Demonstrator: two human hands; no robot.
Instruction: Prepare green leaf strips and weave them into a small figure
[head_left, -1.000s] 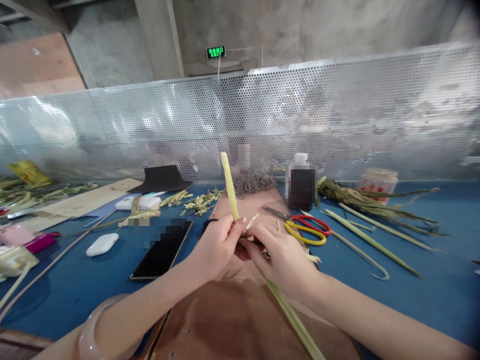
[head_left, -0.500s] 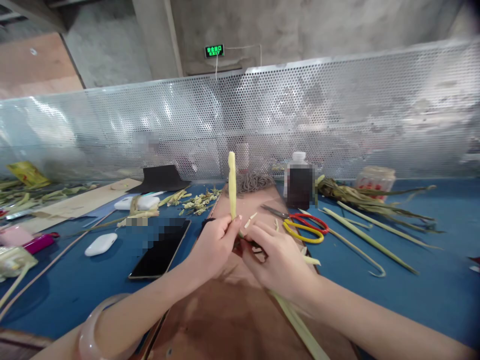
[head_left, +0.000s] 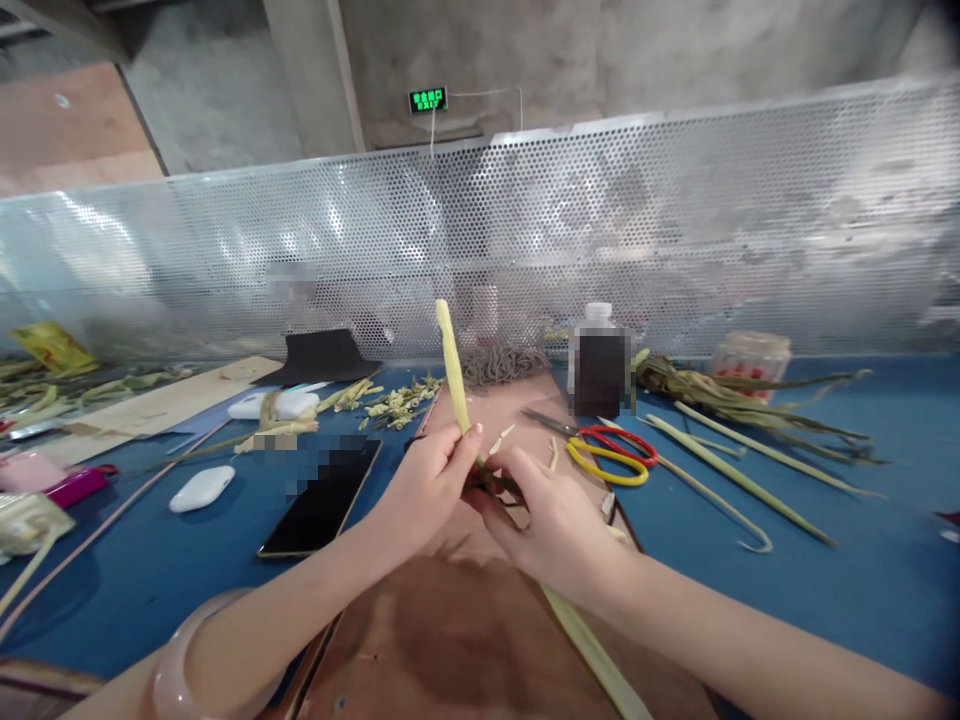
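Observation:
A flat, pale yellow-green leaf strip stands up from my left hand, its top leaning left. Thumb and fingers of that hand are pinched round its lower part. Close against it on the right, my right hand has its thumb and fingers bent together on dark, thin strands at the strip's base; my fingers partly hide this spot. Below my right hand a long pale green leaf strip runs down the brown board. Small pale scraps lie on the board beyond my fingers.
Scissors with red and yellow handles lie right of my hands, beside a dark bottle. Leaf strips lie farther right. On the left are a phone and a white case. Grey cord is heaped behind.
The upright strip's top has tilted to the left. My right fingers have shifted slightly and opened up a little, showing more of the dark strands. My left hand is almost where it was.

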